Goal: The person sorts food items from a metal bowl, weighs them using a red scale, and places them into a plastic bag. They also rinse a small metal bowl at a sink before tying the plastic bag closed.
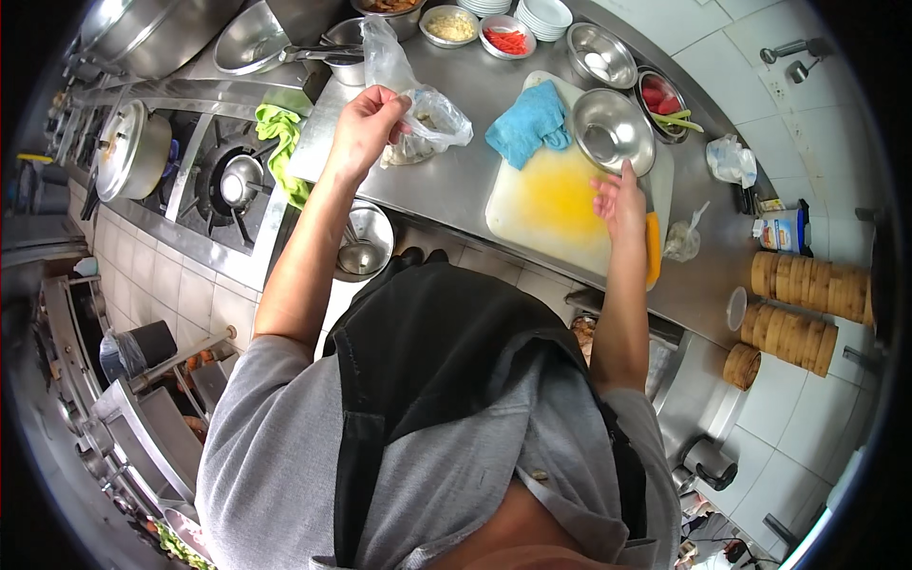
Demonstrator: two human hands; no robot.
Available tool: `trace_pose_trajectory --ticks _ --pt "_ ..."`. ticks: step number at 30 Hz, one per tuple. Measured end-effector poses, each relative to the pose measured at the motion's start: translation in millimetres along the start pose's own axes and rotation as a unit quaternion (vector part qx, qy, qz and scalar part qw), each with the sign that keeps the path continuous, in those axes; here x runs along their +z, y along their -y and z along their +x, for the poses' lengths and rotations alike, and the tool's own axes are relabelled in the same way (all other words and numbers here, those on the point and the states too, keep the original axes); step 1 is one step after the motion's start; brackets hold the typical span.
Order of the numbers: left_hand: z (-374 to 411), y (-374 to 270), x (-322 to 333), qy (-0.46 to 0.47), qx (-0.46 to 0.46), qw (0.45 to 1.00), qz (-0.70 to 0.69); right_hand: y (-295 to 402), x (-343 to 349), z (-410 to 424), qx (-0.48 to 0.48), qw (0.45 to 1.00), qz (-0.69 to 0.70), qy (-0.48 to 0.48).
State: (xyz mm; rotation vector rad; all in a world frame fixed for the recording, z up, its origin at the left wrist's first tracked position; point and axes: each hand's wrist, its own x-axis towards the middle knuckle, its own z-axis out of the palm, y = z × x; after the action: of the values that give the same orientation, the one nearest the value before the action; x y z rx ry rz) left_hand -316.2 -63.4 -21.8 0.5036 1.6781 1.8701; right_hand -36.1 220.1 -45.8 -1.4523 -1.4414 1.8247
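Observation:
My left hand (372, 128) is raised over the steel counter, thumb and fingertips pinched together. It overlaps the edge of a clear plastic bag (445, 121) with greyish pieces inside; whether the fingers grip the plastic cannot be told. My right hand (618, 203) is above the white cutting board (513, 206), fingers apart and partly curled. One fingertip meets the near rim of a steel mixing bowl (609, 135) in the view. That bowl holds no visible food. Left of it, a crumpled blue cloth (531, 125) lies on the board, which has a yellow stain.
An orange-yellow handle (653, 246) shows beside my right forearm. Bowls of red strips (507, 41), minced pale food (450, 27) and eggs (598, 65) line the back. A gas burner (239, 182) with a ladle is left; bamboo steamers (805, 285) stand right.

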Motion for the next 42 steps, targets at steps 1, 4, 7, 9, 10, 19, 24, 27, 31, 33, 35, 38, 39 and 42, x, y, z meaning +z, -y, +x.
trace_pose_trajectory --ticks 1,4,7,9,10,19,24,27,31,33,35,38,39,42 --pt "0 0 -1 -0.003 0.001 1.000 0.000 -5 -5 -13 0.017 0.998 -0.053 0.028" --pt "-2 -1 0 -0.011 0.007 1.000 0.018 -11 8 -37 0.020 0.979 -0.167 0.114" --pt "-2 0 0 0.023 -0.001 0.999 0.031 2 94 -71 -0.034 0.965 -0.168 0.197" --pt "-4 -3 3 0.031 -0.004 0.999 0.044 5 154 -63 -0.088 0.969 -0.111 0.203" --pt "-2 -3 4 0.036 -0.003 0.998 0.049 1 179 -51 -0.085 0.967 -0.132 0.202" --pt "1 -92 -5 0.005 0.190 0.941 0.281 97 197 -51 -0.363 0.846 -0.295 0.255" --pt "3 -109 -3 0.032 0.149 0.823 0.547 99 202 -41 -0.336 0.844 -0.284 0.307" --pt "3 -106 0 0.015 0.200 0.775 0.599 92 199 -36 -0.358 0.838 -0.295 0.286" --pt "5 -103 -2 0.002 0.212 0.800 0.561 102 194 -49 -0.295 0.878 -0.240 0.289" --pt "8 -98 1 0.017 0.203 0.821 0.534 99 197 -52 -0.295 0.877 -0.230 0.302" --pt "9 -94 11 0.030 0.179 0.852 0.490 78 209 -50 -0.359 0.843 -0.260 0.305" --pt "8 -87 17 0.034 0.195 0.872 0.447 70 217 -66 -0.388 0.798 -0.375 0.267" --pt "7 -85 18 0.034 0.210 0.875 0.436 68 219 -63 -0.385 0.806 -0.375 0.248" --pt "12 -66 -5 0.086 0.174 0.923 0.333 82 204 -60 -0.431 0.776 -0.385 0.251"
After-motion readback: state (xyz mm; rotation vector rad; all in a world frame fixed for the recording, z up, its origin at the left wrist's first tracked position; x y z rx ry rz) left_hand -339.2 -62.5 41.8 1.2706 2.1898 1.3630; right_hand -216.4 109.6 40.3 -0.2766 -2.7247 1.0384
